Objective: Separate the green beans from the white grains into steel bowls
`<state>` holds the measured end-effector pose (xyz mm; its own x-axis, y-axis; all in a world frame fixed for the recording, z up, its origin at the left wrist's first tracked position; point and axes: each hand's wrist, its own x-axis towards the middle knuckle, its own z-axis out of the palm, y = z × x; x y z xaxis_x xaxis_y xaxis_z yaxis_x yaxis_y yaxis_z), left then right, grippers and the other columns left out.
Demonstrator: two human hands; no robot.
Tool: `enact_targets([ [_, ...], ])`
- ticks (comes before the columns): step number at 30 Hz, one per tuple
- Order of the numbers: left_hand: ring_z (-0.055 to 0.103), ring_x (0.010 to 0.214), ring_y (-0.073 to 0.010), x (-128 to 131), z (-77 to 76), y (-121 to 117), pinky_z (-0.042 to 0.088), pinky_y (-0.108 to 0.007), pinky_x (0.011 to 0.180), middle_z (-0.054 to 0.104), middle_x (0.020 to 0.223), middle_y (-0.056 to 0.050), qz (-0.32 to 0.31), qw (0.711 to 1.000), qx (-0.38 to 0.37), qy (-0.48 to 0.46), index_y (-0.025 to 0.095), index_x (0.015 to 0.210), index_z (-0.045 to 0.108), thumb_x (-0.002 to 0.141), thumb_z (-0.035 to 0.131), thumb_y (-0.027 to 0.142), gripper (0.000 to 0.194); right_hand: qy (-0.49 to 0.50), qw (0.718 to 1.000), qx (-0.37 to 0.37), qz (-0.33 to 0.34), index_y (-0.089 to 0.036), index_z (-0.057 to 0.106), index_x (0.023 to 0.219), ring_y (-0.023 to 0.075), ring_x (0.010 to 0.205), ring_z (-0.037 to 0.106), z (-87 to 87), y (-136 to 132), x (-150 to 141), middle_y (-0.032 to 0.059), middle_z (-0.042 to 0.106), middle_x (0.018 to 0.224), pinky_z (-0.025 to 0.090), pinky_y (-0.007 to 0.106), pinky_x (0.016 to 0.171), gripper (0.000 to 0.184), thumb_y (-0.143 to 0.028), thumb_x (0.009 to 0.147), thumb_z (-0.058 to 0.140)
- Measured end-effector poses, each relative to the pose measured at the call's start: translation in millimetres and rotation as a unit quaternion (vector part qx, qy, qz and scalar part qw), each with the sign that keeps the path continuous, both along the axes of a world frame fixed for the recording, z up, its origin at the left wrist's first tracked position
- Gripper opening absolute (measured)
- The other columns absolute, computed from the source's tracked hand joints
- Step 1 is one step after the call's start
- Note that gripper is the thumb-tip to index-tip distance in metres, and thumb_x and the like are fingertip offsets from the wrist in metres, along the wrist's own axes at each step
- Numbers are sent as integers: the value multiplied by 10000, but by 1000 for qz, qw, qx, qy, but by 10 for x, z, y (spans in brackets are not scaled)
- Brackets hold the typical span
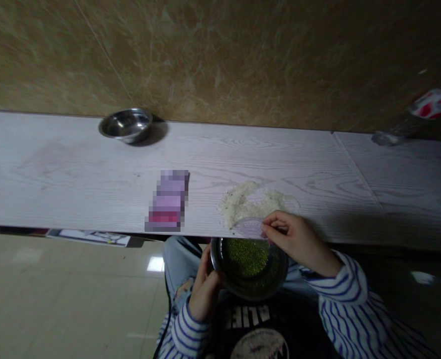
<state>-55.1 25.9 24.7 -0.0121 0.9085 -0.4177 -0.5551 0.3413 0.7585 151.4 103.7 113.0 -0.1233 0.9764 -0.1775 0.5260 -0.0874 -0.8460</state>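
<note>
My left hand (206,289) grips the left rim of a metal bowl (278,274), held below the table's front edge over my lap. Green mung beans (248,258) lie inside it. My right hand (293,238) pinches a clear plastic lid (248,227), or a similar thin round piece, at its right side. That piece rests at the table edge, just above the bowl, against a spread heap of white rice (248,202). A few dark specks show among the grains. The bowl's far rim is partly hidden by the table edge.
An empty-looking metal bowl (126,127) stands at the back left by the wall. A phone (168,199) with a blurred screen lies left of the rice. At the far right a clear plastic bottle (411,117) with a red and white label leans tilted in view.
</note>
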Motion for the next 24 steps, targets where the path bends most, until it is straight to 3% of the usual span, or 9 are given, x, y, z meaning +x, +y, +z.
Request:
enact_targets([
  [5,418,1383,-296,-23,-61,-12,301,-436,1144,619,1386,-37,8,1000,-5,4,258,1297,606,681,661,183,623,2,1000,-10,-10,-207,635,814,171,635,662,25,12,18,31,701,701,506,291,596,104,-301,809,590],
  [11,477,1326,-332,-30,-79,-19,423,-447,1050,662,1316,-49,-6,1000,-28,11,266,1300,605,659,669,197,648,-6,1000,-10,1,-209,634,803,174,623,654,47,-14,11,25,686,671,497,293,582,104,-300,808,583],
  [16,462,1336,-339,-27,-87,-29,426,-452,1041,622,1369,-56,2,999,-49,4,251,1346,562,653,684,199,705,-7,1000,-8,3,-209,634,803,164,616,643,44,-24,20,20,679,662,494,289,590,106,-300,813,581],
  [21,487,1315,-340,-32,-83,-21,416,-468,1053,635,1341,-64,-2,999,-33,12,247,1318,595,650,686,215,675,-1,1000,-11,16,-210,629,791,155,616,634,58,-25,-12,13,668,658,482,274,574,105,-299,816,577],
  [24,493,1313,-337,-24,-63,-8,435,-464,1041,640,1336,-66,2,998,-10,62,246,1302,613,664,673,239,641,3,1000,-19,20,-210,632,790,152,621,634,76,-25,-37,14,672,670,489,271,580,104,-296,817,581],
])
